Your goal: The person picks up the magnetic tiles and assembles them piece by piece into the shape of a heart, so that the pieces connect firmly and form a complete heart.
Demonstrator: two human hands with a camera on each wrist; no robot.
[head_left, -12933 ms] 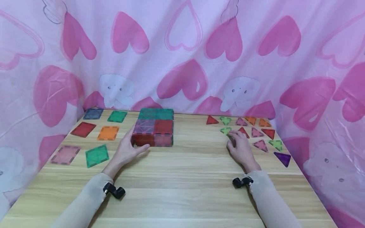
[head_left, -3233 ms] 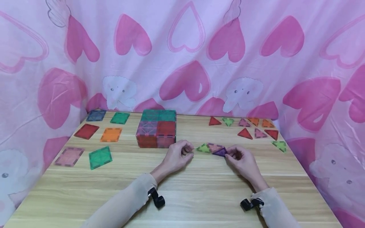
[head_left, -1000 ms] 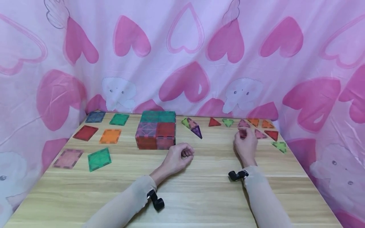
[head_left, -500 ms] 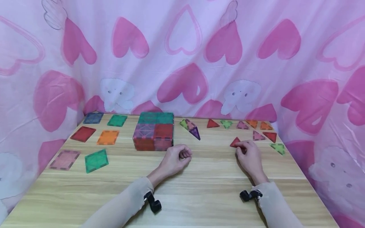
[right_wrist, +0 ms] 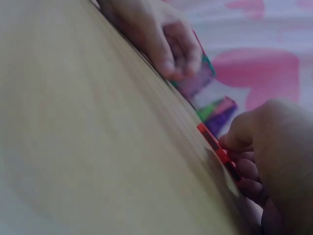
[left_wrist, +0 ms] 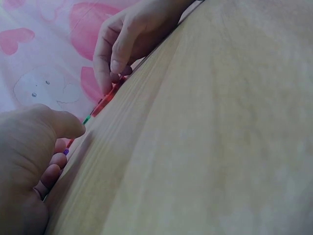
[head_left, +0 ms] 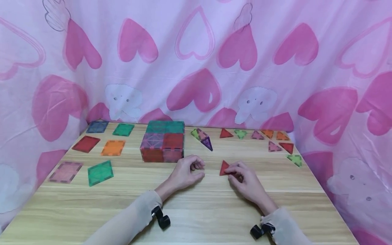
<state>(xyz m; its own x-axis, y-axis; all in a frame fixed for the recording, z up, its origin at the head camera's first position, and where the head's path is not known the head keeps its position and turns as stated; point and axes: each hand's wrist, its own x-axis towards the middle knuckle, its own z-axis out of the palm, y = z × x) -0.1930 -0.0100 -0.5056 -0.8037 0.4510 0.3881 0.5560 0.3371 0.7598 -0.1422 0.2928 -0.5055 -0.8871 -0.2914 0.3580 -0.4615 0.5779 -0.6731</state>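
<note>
My right hand (head_left: pixel 247 182) pinches a red triangular magnetic tile (head_left: pixel 224 168) near the middle of the table. In the right wrist view the same red tile (right_wrist: pixel 220 151) shows edge-on between thumb and fingers. My left hand (head_left: pixel 183 173) rests on the table with loosely curled fingers, holding nothing. Just behind it stands a low box of magnetic tiles (head_left: pixel 163 141), with green, purple, red and pink squares. To the right of the box is a joined piece of green, pink and purple triangles (head_left: pixel 202 137).
Several loose square tiles lie at the left, among them an orange square (head_left: pixel 113 147) and a green square (head_left: pixel 100 173). Several triangular tiles lie at the back right, such as a pink triangle (head_left: pixel 274 146). A pink heart-print curtain (head_left: pixel 196 88) hangs behind the table.
My left hand left the box for the spot before it. Green, pink and purple triangles were joined and set beside the box. My right hand took a red triangle and brought it left and nearer.
</note>
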